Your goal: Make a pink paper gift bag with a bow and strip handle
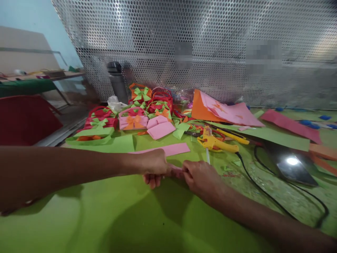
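Above the green tabletop (168, 211), my left hand (155, 165) is closed on one end of a small folded pink strip (177, 172). My right hand (201, 177) pinches the strip's other end, close beside the left. Most of the strip is covered by my fingers, and whether it is paper or craft foam I cannot tell. Just beyond my hands lies a longer flat pink strip (173, 149). A yellow glue gun (217, 143) rests past my right hand, its white glue stick (207, 156) pointing towards me.
Small handbags with bows (133, 121) are piled at the back left, before a grey bottle (118, 82). Coloured sheets (223, 109), a yellow cutter (233, 136) and a lit phone (296, 167) with a black cable lie right. A perforated metal screen (210, 77) stands behind.
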Tool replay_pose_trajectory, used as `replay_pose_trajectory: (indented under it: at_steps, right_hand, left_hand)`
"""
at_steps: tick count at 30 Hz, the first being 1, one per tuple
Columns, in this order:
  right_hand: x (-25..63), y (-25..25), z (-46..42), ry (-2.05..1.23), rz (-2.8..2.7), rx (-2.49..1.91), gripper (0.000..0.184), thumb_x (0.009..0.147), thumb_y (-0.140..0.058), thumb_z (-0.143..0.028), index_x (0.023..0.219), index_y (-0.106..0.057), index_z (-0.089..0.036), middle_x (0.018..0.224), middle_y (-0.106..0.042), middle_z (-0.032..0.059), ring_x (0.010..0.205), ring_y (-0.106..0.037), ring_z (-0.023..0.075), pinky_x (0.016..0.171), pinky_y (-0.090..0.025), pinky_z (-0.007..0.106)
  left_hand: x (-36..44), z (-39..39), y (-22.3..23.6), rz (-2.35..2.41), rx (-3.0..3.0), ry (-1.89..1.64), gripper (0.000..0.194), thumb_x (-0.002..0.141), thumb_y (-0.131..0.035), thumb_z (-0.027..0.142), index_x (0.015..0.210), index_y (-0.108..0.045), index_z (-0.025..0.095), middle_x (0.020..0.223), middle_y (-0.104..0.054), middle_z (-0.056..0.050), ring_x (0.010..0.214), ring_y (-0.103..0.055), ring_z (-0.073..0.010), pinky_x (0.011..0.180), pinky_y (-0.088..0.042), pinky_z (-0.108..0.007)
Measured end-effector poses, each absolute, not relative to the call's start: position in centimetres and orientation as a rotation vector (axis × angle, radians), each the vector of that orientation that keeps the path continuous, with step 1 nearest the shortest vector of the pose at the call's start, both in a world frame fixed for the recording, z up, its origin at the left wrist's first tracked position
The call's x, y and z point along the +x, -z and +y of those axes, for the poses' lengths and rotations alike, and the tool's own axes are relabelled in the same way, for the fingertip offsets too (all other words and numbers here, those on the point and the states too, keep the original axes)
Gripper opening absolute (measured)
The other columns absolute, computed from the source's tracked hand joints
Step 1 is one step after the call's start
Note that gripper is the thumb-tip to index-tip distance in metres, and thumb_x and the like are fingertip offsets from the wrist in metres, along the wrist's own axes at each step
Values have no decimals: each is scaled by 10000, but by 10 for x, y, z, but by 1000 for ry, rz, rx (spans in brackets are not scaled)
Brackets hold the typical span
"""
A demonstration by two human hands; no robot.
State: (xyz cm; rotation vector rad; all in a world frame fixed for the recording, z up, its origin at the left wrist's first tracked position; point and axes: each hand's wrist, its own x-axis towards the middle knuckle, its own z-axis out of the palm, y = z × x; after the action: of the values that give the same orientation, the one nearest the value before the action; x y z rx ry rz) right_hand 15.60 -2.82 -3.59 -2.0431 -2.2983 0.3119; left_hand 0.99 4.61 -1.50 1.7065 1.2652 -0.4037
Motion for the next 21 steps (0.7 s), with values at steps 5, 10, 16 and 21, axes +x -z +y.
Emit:
replay_pose_trajectory:
  at_steps: [5, 10, 16, 21]
  right_hand:
    - [156, 36, -28, -309, -2302, -2036, 157, 808, -460, -216, 766, -609, -191, 711, -670, 50, 625, -593, 176, 485, -231, 264]
    - [156, 38, -28, -318, -2316, -2007, 197, 840, -432, -246, 774, -609, -189, 698, -667, 50, 611, -588, 172, 487, -233, 267]
    - [158, 41, -27, -333, -2312, -1995, 190, 838, -434, -245, 785, -604, -180, 732, -674, 63, 648, -599, 188, 490, -234, 269]
    - [158, 42, -27, -350, -2306, -1988, 193, 838, -429, -247, 777, -600, -180, 738, -673, 60, 644, -596, 182, 489, -243, 263]
  left_hand:
    - [4, 47, 11, 1268, 1692, 391, 421, 613, -655, 481, 433, -504, 132, 399, -555, -44, 358, -537, -147, 325, -395, -225]
    - [-6, 47, 4, 1357, 1646, 380, 269, 690, -551, 275, 467, -500, 134, 364, -516, -8, 329, -497, -124, 339, -381, -218]
    - [-25, 53, 1, 1433, 1622, 341, 246, 687, -558, 274, 493, -531, 125, 349, -514, 1, 318, -486, -111, 348, -401, -212]
    - [-37, 58, 3, 1496, 1591, 322, 315, 698, -587, 342, 483, -501, 128, 366, -516, -4, 332, -493, -108, 340, -388, -203]
